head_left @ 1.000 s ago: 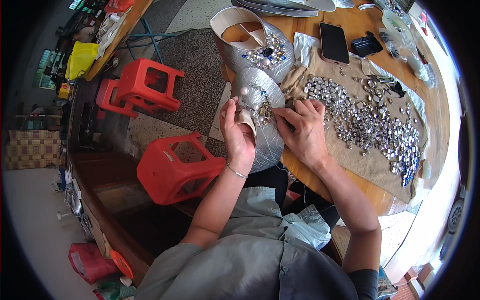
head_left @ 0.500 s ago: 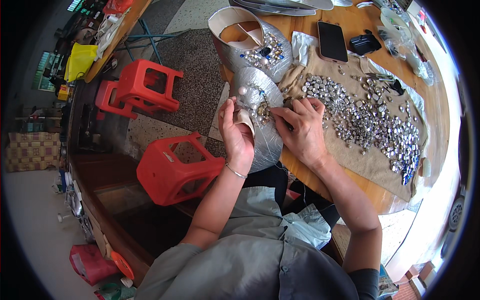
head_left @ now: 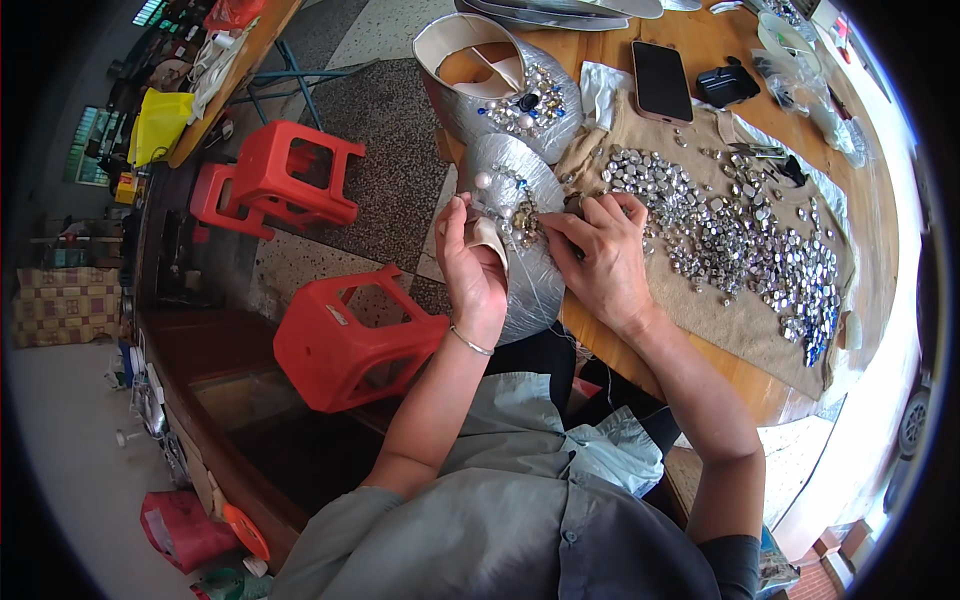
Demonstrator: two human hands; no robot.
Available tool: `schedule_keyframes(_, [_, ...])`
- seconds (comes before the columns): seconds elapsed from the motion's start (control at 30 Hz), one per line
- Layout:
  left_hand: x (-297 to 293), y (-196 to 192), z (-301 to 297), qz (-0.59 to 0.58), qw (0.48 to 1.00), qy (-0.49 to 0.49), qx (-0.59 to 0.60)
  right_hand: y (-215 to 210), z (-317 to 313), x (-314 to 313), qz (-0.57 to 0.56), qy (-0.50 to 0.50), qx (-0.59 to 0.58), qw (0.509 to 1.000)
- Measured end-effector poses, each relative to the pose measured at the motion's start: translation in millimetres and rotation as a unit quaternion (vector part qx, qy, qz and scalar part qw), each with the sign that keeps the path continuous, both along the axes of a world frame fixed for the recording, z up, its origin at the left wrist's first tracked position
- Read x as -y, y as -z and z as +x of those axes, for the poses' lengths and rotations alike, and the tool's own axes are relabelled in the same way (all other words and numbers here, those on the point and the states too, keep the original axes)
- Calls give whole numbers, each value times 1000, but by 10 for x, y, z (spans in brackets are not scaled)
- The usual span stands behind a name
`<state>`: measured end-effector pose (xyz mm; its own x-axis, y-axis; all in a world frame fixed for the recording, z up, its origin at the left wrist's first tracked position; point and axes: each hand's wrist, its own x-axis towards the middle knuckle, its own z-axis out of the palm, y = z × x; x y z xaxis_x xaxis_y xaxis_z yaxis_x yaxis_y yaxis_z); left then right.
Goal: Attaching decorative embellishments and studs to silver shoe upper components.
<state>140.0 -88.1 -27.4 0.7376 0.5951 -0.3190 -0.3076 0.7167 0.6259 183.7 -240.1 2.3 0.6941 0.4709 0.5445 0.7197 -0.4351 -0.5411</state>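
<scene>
A silver shoe upper [head_left: 536, 292] with a pale lining lies at the table's left edge. My left hand [head_left: 473, 268] grips its lined edge, with the thumb raised and the fingers partly inside. On its face is a cluster of gems and beads [head_left: 524, 218], with a larger pinkish bead near the top. My right hand [head_left: 607, 258] has thumb and forefinger pinched at this cluster's right side. What sits in the pinch is too small to make out. Just beyond stands a second silver upper [head_left: 556, 132], decorated with blue, clear and gold stones around a black one.
Loose gems [head_left: 735, 235] cover a tan cloth [head_left: 690, 315] on the wooden table [head_left: 590, 50]. Farther back lie a phone [head_left: 662, 82], a black case [head_left: 728, 86], tweezers [head_left: 760, 150] and clear plastic bags [head_left: 800, 90]. Red stools [head_left: 345, 340] stand on the floor at left.
Almost nothing differs. My right hand has shifted very slightly at the gem cluster, and the whole view has moved a little; both hands keep their hold.
</scene>
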Motion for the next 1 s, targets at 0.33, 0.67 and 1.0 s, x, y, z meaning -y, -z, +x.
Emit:
schedule_keyframes(0.33, [-67,-94,-85,-28,999,18,-2,-104,-61,-13,13,-6,2,1000])
schedule_keyframes(0.67, [-15,-552,-709,77,989,117,51,-396,-249,200,244,34,-188,951])
schedule_keyframes(1.0, [338,-1000,-1324,213,937,269,68,-893,-1542,709,292,24,-218,931])
